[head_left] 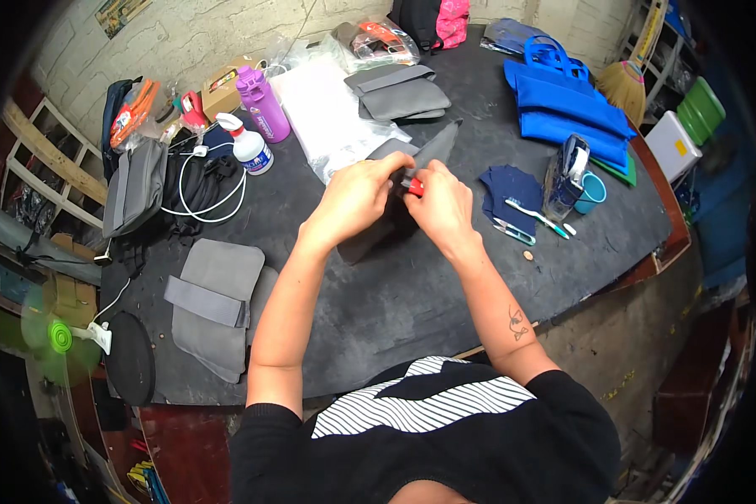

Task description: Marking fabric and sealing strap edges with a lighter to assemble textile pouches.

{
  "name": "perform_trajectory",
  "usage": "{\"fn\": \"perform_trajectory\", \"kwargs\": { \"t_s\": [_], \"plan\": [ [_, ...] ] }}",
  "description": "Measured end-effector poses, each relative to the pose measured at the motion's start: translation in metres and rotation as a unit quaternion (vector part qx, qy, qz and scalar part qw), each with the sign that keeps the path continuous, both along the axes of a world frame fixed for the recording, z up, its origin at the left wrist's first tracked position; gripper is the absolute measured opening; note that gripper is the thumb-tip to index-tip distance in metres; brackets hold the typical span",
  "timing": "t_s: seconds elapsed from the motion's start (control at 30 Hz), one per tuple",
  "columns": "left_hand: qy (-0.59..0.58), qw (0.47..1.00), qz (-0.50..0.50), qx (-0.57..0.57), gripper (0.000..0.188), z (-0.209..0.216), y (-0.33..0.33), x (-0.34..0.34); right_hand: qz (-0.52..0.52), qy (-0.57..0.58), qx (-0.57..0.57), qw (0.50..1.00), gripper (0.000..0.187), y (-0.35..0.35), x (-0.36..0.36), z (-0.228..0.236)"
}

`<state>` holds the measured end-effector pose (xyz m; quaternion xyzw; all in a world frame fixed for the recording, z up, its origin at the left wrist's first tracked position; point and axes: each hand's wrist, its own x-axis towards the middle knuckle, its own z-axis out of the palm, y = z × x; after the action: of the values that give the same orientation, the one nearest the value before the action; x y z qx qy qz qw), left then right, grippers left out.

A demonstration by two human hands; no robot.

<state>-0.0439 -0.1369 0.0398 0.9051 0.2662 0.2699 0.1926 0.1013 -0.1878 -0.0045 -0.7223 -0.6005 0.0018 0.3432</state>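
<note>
In the middle of the table my left hand (357, 197) pinches the edge of a dark grey fabric piece (439, 148), thumb and forefinger together. My right hand (442, 206) is closed close beside it, with a small red object (414, 186) between its fingers. Only the red end shows, so its exact kind is hidden. The fabric stands up off the table, one corner pointing away from me, and its lower part falls in shadow under my hands. To the left of my left forearm, flat grey fabric pieces (214, 307) with a strap across them lie on the table.
Behind my hands are a plastic-wrapped white stack (315, 109), a folded grey piece (403, 91), a purple bottle (263, 105) and a spray bottle (248, 147). Right are navy fabric pieces (510, 197), thread snips (514, 232), a tape dispenser (565, 176), a teal cup (592, 193) and blue bags (571, 105).
</note>
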Motion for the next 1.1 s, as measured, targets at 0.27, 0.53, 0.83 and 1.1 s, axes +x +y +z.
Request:
{"fn": "perform_trajectory", "kwargs": {
  "t_s": [0.27,0.53,0.83,1.1],
  "plan": [
    [-0.009,0.997,0.012,0.078,0.044,-0.003,-0.002,-0.015,0.415,0.771,0.117,0.468,0.028,-0.003,0.056,0.003],
    [0.01,0.996,-0.019,0.088,0.03,-0.007,-0.01,-0.02,0.224,0.567,0.013,0.793,0.032,-0.033,0.068,-0.009],
    [0.077,0.99,0.023,0.113,0.022,-0.004,-0.025,-0.011,0.222,0.221,-0.025,0.949,0.039,-0.059,0.042,-0.01],
    [0.098,0.979,0.052,0.169,0.027,-0.017,-0.054,0.016,0.187,0.23,-0.009,0.955,0.027,-0.044,0.037,-0.04]
  ]
}}
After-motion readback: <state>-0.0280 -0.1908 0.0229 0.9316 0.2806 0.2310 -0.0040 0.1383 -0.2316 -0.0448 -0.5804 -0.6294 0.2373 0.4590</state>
